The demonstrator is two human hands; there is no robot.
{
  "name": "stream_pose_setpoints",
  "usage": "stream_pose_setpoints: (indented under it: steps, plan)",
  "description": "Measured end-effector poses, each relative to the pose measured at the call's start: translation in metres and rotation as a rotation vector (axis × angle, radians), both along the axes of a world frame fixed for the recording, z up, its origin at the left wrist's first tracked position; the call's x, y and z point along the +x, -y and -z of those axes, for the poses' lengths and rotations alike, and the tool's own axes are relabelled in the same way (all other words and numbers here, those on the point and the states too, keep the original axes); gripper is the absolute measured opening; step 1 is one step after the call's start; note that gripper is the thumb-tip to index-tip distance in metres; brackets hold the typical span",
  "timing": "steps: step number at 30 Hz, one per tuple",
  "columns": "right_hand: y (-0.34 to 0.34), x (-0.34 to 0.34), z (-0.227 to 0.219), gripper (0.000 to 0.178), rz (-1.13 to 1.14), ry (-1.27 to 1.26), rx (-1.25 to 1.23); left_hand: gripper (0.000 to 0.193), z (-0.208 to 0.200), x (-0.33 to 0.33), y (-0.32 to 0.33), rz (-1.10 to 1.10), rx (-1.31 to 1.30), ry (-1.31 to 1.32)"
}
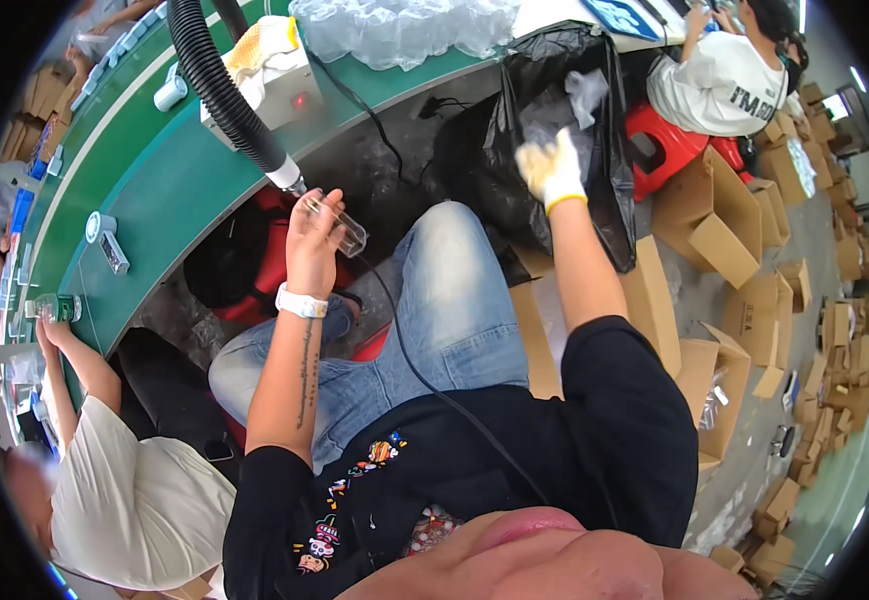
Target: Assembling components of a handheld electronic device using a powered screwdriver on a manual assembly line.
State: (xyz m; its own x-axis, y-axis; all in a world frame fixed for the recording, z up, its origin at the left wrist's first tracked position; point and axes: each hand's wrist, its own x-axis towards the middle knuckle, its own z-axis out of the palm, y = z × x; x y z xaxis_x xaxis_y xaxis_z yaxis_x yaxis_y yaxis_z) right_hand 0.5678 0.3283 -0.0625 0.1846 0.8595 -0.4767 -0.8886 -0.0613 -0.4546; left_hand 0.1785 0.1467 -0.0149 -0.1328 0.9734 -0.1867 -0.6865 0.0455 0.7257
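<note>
Container (351, 238), clear & see-thru, is left of centre, upper half of frame, in left hand (314, 228): fingers narrowed round it, prob. to steady its upper end by nozzle (287, 177) of black hose (219, 85); can't tell if they touch. Hose slants down from top edge, prob. so its tip sits at hand height. Container's long axis runs diag., upper left to lower right, roughly in line w/ hose; free end points lower right. Right hand (551, 170), gloved, is upper right of centre at black bag (606, 165), fingers partly curled; can't tell if holding anything. Bag gapes w/ clear plastic (584, 97) inside, prob. kept there for easy reach.
</note>
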Motion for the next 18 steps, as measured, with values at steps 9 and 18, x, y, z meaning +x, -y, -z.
stream_pose_setpoints:
  steps: [9,18]
  plan:
    - [0.184,-0.193,0.019,0.035,-0.585,0.864,0.501,0.029,0.001,-0.014,0.025,-0.492,0.269,-0.14]
    - [0.141,-0.307,-0.044,0.043,-1.017,0.22,0.538,0.04,-0.019,-0.073,0.099,-0.606,0.426,-1.565]
